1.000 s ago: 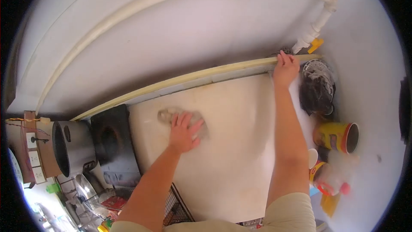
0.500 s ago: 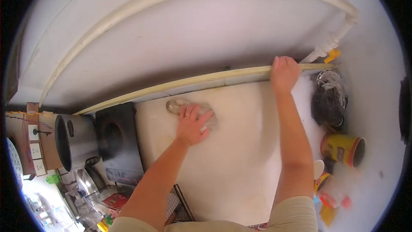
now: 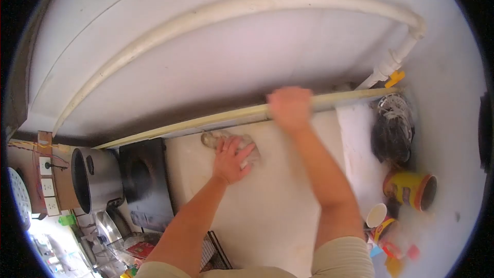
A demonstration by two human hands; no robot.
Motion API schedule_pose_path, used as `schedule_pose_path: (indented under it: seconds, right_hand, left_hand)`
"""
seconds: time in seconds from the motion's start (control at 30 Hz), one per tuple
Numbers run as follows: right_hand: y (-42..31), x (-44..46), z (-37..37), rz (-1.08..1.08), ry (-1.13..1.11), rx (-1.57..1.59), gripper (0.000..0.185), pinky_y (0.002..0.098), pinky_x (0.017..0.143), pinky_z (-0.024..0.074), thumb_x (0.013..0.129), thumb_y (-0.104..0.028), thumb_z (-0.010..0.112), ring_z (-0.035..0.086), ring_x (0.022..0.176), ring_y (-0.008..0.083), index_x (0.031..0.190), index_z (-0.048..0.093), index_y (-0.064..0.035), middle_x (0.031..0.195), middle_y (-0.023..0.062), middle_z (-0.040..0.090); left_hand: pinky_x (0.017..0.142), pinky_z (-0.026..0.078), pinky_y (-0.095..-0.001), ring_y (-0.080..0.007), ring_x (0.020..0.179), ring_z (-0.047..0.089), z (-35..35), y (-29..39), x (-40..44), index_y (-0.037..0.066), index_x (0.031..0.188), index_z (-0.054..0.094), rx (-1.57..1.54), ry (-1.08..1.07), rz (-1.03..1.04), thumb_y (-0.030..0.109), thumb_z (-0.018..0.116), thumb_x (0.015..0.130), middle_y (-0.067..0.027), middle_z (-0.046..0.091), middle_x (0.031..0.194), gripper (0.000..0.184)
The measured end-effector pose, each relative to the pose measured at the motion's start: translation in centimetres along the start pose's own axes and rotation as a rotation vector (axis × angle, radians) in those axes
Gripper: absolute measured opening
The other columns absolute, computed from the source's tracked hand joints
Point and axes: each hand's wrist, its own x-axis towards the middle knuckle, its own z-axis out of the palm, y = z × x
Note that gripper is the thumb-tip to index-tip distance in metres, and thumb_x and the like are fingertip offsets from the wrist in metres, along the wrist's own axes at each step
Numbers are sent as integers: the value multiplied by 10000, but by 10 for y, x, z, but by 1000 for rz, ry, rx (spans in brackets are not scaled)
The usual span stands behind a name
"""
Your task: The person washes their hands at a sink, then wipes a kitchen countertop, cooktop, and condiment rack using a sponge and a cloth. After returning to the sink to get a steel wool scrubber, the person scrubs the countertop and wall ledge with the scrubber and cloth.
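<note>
My left hand (image 3: 231,163) lies with spread fingers on a crumpled greyish rag (image 3: 211,139), pressing it against the pale countertop (image 3: 267,201). At the back edge, my right hand (image 3: 291,107) is over the cream-coloured ledge (image 3: 216,117) along the wall. Its fingers look curled into a fist, though motion blurs them. Whatever they may hold is hidden.
A black stove (image 3: 146,180) and a metal pot (image 3: 98,180) stand left, near wall sockets (image 3: 47,184). Right are a black bag (image 3: 391,131), a yellow-red can (image 3: 409,189) and a paper cup (image 3: 376,215). A white pipe (image 3: 247,3) runs above.
My right hand has slid left along the ledge, away from the pipe's corner. The left hand stays on the rag. The view has shifted slightly.
</note>
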Motion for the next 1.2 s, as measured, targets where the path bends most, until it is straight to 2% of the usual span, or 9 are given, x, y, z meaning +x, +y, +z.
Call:
schedule_pose_path:
  seconds: [0.03, 0.07, 0.13, 0.33, 0.63, 0.83, 0.93, 1.03, 1.2]
  right_hand:
    - [38, -7, 4, 13, 77, -81, 263, 439, 568, 364, 766, -321, 527, 564, 638, 263, 604, 614, -133, 638, 67, 597]
    - [63, -1, -20, 143, -236, -149, 237, 434, 613, 371, 777, -283, 510, 554, 676, 261, 628, 606, -124, 673, 64, 601]
    - [105, -22, 3, 74, 310, -44, 221, 453, 746, 387, 807, -246, 488, 556, 770, 258, 680, 582, -91, 749, 76, 602]
    - [16, -22, 45, 635, 861, 270, 227, 511, 1026, 253, 888, -158, 468, 398, 1191, 352, 1048, 519, -6, 1180, 193, 486]
    - [-99, -70, 29, 844, 583, 886, 502, 457, 1033, 255, 808, -93, 617, 313, 1245, 401, 1240, 390, 25, 1311, 251, 346]
    - [-11, -73, 57, 839, 591, 635, 433, 429, 962, 345, 750, 63, 509, 470, 1049, 398, 1168, 394, 77, 1110, 246, 473]
    - [74, -61, 56, 1219, 813, 687, 292, 447, 902, 387, 821, 19, 463, 509, 975, 416, 1089, 430, 130, 1052, 286, 507]
    - [40, -47, 41, 1433, 536, 689, 305, 452, 924, 380, 829, 10, 461, 490, 1028, 448, 1096, 422, 150, 1101, 327, 492]
    - [-69, -55, 52, 1068, 228, 563, 310, 458, 990, 318, 840, -44, 444, 455, 1085, 432, 1072, 446, 162, 1105, 328, 497]
  left_hand:
    - [1061, 190, -549, -358, 1250, 318, 0, -1, 1, 213, 1234, 521, -10, 15, 13, 344, 622, 679, -170, 382, 1301, 580]
    - [1061, 191, -547, -359, 1247, 323, 0, -1, 0, 214, 1234, 522, -20, 28, 23, 338, 625, 676, -170, 384, 1300, 581]
    - [1064, 189, -543, -356, 1245, 327, -1, -1, -1, 217, 1232, 525, -41, 32, 28, 337, 626, 671, -168, 385, 1297, 582]
    - [1070, 184, -533, -341, 1239, 336, 1, -2, 0, 221, 1225, 531, -9, 50, 14, 312, 629, 655, -155, 385, 1296, 585]
    - [1065, 195, -536, -344, 1233, 338, 2, -2, 3, 188, 1214, 534, 13, 73, 41, 290, 623, 651, -149, 385, 1291, 579]
    - [1053, 210, -543, -360, 1218, 351, 2, -2, 5, 177, 1214, 531, -1, 108, 74, 292, 608, 661, -160, 393, 1284, 570]
    - [1057, 208, -533, -340, 1226, 344, 4, -6, 7, 223, 1220, 528, 21, 120, 65, 324, 618, 663, -143, 400, 1282, 573]
    - [1059, 208, -530, -330, 1227, 343, 8, -4, 1, 238, 1223, 526, 29, 97, 53, 327, 626, 663, -134, 404, 1282, 576]
    - [1052, 206, -546, -374, 1210, 353, 7, -1, 7, 185, 1226, 519, 17, 109, 70, 250, 602, 668, -154, 397, 1277, 569]
